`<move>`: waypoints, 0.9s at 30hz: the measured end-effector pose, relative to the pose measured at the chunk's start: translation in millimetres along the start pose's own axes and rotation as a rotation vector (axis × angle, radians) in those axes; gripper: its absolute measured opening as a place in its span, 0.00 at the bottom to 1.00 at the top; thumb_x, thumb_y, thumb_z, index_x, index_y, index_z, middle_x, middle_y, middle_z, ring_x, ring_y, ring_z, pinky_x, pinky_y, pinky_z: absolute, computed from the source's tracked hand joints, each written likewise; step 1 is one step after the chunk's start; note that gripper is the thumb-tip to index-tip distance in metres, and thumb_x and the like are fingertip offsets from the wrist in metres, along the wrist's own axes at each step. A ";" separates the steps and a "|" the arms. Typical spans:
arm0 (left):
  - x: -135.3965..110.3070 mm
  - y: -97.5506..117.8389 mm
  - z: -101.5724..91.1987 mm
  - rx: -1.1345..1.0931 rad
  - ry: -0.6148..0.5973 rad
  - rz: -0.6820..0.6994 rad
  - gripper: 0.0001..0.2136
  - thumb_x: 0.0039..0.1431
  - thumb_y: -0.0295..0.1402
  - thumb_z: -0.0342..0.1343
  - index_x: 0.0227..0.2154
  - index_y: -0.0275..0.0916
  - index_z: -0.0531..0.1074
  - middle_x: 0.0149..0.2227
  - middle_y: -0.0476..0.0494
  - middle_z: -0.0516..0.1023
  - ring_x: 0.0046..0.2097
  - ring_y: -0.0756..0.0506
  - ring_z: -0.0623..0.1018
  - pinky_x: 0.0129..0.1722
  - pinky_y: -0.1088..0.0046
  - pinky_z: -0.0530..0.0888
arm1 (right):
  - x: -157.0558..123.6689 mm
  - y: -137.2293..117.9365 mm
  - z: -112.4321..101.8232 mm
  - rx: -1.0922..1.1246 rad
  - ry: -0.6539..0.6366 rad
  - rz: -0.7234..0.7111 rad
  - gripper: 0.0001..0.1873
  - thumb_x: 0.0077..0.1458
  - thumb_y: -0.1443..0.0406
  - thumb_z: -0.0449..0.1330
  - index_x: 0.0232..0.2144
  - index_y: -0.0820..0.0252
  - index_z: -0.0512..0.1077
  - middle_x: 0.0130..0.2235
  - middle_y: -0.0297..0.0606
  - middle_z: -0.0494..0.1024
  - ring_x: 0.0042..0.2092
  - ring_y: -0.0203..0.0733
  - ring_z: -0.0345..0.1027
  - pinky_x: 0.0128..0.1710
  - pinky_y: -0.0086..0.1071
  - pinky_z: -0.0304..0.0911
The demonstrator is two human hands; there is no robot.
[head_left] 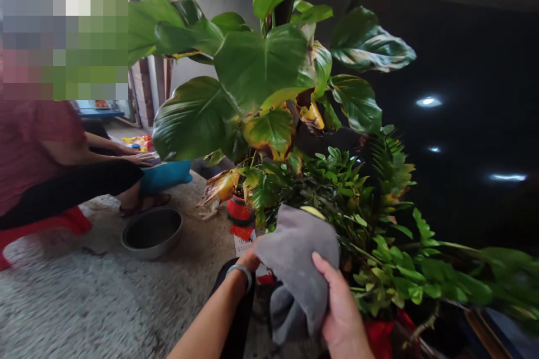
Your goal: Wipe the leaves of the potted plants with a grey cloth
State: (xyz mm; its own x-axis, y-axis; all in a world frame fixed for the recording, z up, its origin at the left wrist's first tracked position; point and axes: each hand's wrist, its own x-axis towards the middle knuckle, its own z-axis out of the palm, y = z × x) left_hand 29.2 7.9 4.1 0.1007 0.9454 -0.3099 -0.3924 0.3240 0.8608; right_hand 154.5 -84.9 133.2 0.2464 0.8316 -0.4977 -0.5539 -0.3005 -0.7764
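A grey cloth is spread between my two hands, its lower part hanging in folds. My right hand grips its right side, with the thumb on top and the other fingers hidden. At the cloth's left edge is my left hand, closed on the cloth, its fingers mostly covered; a pale bracelet circles that wrist. The yellow-green edge of a leaf shows just behind the top of the cloth. Above stands a tall plant with broad green leaves, some browned and yellowed at the edges.
Small-leaved plants crowd the right side, before a dark glossy surface. A red pot stands behind my left hand. On the left, a person sits on a red stool, near a grey basin and a blue tub.
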 end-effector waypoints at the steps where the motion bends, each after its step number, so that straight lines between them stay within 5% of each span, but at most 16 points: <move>1: -1.0 -0.3 0.7 0.009 -0.021 -0.007 0.07 0.40 0.30 0.60 0.15 0.37 0.68 0.15 0.52 0.67 0.23 0.49 0.68 0.24 0.74 0.64 | 2.0 -11.1 2.4 0.009 0.010 -0.087 0.27 0.26 0.60 0.72 0.34 0.62 0.75 0.35 0.42 0.82 0.39 0.53 0.75 0.40 0.43 0.71; 5: -1.2 -0.3 1.1 0.048 -0.093 -0.050 0.04 0.35 0.31 0.60 0.18 0.37 0.72 0.19 0.49 0.70 0.28 0.46 0.73 0.24 0.74 0.65 | 22.5 -30.9 0.9 0.116 0.083 -0.236 0.22 0.29 0.64 0.70 0.33 0.57 0.74 0.32 0.33 0.81 0.41 0.47 0.75 0.44 0.40 0.70; 8: 3.9 0.5 -2.4 0.060 -0.067 -0.042 0.05 0.34 0.33 0.60 0.17 0.38 0.72 0.21 0.50 0.71 0.29 0.47 0.72 0.24 0.76 0.65 | 26.0 -7.1 -11.7 0.114 0.124 -0.066 0.17 0.28 0.64 0.68 0.28 0.58 0.74 0.28 0.39 0.81 0.39 0.54 0.75 0.41 0.46 0.71; 13: 8.3 -0.5 -7.1 0.102 -0.074 0.005 0.03 0.35 0.27 0.58 0.12 0.36 0.72 0.16 0.51 0.69 0.24 0.49 0.67 0.24 0.76 0.63 | -3.3 25.2 -17.2 0.030 0.050 0.165 0.24 0.26 0.63 0.71 0.31 0.62 0.74 0.31 0.43 0.81 0.39 0.57 0.75 0.38 0.47 0.71; 20: 1.6 -7.7 -4.0 0.125 -0.162 -0.052 0.04 0.36 0.32 0.59 0.17 0.38 0.73 0.16 0.50 0.71 0.24 0.46 0.71 0.23 0.73 0.66 | 15.2 -37.2 -11.8 0.117 0.174 -0.285 0.22 0.29 0.64 0.70 0.32 0.57 0.74 0.29 0.32 0.81 0.36 0.46 0.75 0.40 0.38 0.70; 22: 4.1 -8.1 -5.5 0.122 -0.168 -0.065 0.05 0.35 0.33 0.60 0.17 0.38 0.72 0.15 0.51 0.70 0.24 0.47 0.71 0.23 0.74 0.67 | 24.9 -34.2 -21.9 0.156 0.203 -0.206 0.18 0.30 0.65 0.68 0.30 0.56 0.73 0.27 0.32 0.80 0.34 0.46 0.75 0.40 0.41 0.71; 27: 8.4 -5.0 -6.5 0.098 -0.138 -0.083 0.07 0.36 0.33 0.63 0.15 0.38 0.70 0.15 0.52 0.68 0.22 0.49 0.70 0.23 0.75 0.66 | 6.7 13.2 -36.4 0.140 0.167 0.319 0.20 0.26 0.61 0.69 0.27 0.62 0.74 0.29 0.47 0.81 0.38 0.59 0.75 0.37 0.49 0.72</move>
State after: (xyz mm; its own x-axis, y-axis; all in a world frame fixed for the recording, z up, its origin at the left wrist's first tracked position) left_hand 26.0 14.0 -5.4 0.2559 0.9089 -0.3292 -0.2873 0.3966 0.8719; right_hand 177.7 -100.2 105.5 0.1643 0.6158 -0.7706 -0.7238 -0.4555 -0.5183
